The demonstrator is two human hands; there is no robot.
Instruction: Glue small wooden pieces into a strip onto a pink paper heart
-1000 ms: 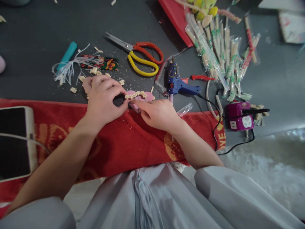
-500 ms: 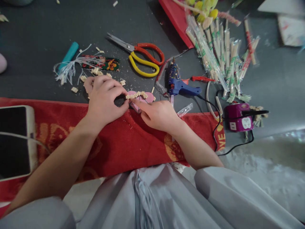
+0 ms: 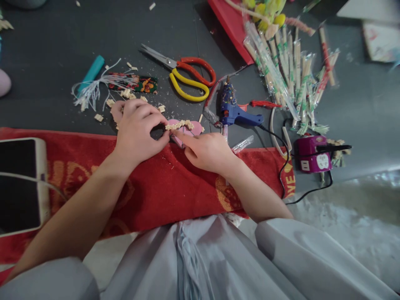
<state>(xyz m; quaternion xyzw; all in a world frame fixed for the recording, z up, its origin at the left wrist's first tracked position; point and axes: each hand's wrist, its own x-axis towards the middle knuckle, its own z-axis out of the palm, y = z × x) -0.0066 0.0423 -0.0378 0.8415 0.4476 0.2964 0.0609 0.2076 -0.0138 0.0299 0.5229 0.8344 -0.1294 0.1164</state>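
A pink, seemingly heart-shaped piece [image 3: 196, 128] lies at the red towel's upper edge, partly under my fingers. Along its top runs a bumpy, pale braided strip [image 3: 180, 124]. The thumb and forefinger of my left hand [image 3: 137, 129] pinch together at the strip's left end, while its other fingers curl loosely over the table. From the right, my right hand [image 3: 208, 152] reaches in with its forefinger stretched out, its tip touching the pink piece just below the strip. That hand's remaining fingers are bent under, with nothing visible in them.
Scissors [image 3: 189, 79] and a blue glue gun [image 3: 233, 110] lie beyond my hands. Several wrapped sticks [image 3: 290, 71] spread at the upper right, above a purple box [image 3: 314, 153] with a cord. A tablet-like device [image 3: 20, 187] rests on the red towel [image 3: 156, 191] at left.
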